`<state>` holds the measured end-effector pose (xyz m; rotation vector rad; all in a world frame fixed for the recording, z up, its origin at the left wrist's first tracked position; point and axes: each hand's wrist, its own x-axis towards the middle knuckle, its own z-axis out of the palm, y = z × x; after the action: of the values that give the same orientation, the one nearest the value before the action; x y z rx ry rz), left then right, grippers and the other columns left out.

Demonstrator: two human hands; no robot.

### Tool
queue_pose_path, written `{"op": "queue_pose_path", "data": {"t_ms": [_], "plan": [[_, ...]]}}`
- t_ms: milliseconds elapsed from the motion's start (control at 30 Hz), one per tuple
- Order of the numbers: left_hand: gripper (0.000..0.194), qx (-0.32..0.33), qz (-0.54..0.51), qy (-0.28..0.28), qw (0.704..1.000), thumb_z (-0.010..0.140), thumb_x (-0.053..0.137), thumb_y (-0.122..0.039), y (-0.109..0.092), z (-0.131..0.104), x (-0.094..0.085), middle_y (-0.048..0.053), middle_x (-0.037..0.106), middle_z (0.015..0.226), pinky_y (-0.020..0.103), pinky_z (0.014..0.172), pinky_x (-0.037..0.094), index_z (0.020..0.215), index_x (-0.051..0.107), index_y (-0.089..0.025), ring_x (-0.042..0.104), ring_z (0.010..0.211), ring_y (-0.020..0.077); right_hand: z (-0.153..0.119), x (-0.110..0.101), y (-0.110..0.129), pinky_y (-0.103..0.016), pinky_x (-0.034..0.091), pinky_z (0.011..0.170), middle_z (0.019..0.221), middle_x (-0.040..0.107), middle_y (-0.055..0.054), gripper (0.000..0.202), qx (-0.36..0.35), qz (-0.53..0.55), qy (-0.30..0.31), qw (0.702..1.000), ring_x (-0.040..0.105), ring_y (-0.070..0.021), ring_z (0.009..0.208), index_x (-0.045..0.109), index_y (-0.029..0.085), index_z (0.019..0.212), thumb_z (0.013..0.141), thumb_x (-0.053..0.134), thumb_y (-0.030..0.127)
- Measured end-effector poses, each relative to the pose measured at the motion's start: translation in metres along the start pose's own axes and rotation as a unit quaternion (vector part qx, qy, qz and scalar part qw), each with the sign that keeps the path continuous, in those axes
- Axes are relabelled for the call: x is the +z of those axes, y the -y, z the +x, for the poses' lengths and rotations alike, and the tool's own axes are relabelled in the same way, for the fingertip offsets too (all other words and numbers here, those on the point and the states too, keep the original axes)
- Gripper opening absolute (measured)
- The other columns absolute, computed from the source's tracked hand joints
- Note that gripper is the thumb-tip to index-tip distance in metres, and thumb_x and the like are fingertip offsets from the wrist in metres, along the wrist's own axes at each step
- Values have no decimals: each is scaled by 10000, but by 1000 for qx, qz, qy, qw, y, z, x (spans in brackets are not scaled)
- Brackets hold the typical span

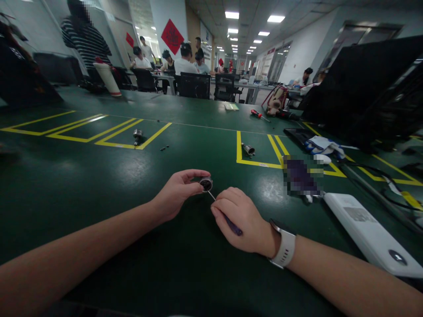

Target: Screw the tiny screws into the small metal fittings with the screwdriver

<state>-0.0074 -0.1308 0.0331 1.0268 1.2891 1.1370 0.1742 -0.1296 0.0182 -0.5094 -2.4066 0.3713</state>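
Observation:
Between thumb and fingers, my left hand (176, 193) holds a small round metal part (206, 183) whose dark hollow face is toward me. My right hand (239, 218) is closed round the dark purple handle of a thin screwdriver (233, 225). The screwdriver's shaft points up and left, with its tip at the lower edge of the round part. Whether the tip is inside the part is too small to tell. One metal part (138, 135) stands in a yellow-taped area at the left, and another metal part (248, 149) lies in a taped area right of centre.
Several tiny dark pieces (164, 148) lie left of centre on the green table (185, 273). Farther back is a red screwdriver (259, 115). At the right are a white power bank (370, 233), cables, a cloth (325, 146) and a black monitor. A cup (108, 79) stands back left.

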Motion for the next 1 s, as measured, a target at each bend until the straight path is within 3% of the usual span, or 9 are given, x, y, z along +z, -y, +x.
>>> {"op": "queue_pose_path", "data": {"t_ms": [167, 567, 1000], "plan": [[286, 7, 25, -10, 1000, 606, 671, -126, 2, 1, 2, 69, 689, 943, 353, 846, 491, 891, 663, -139, 635, 904, 203, -1, 4, -1, -333, 407, 687, 810, 599, -85, 183, -26, -29, 19, 999, 510, -178, 752, 580, 134, 837, 891, 411, 180], [260, 4, 17, -13, 1000, 625, 650, -133, 1, -1, 6, 61, 713, 889, 345, 827, 512, 878, 708, -139, 647, 835, 185, 0, 0, 0, -334, 417, 663, 765, 608, -88, 182, -46, -20, -12, 999, 514, -179, 716, 583, 137, 810, 874, 415, 162], [305, 15, 37, -15, 999, 622, 630, -90, -2, -2, 6, 53, 718, 903, 343, 863, 498, 913, 706, -138, 648, 876, 187, 0, -1, 1, -320, 418, 658, 764, 605, -87, 170, -27, -6, -13, 1000, 517, -168, 710, 587, 122, 801, 868, 434, 154]]}}
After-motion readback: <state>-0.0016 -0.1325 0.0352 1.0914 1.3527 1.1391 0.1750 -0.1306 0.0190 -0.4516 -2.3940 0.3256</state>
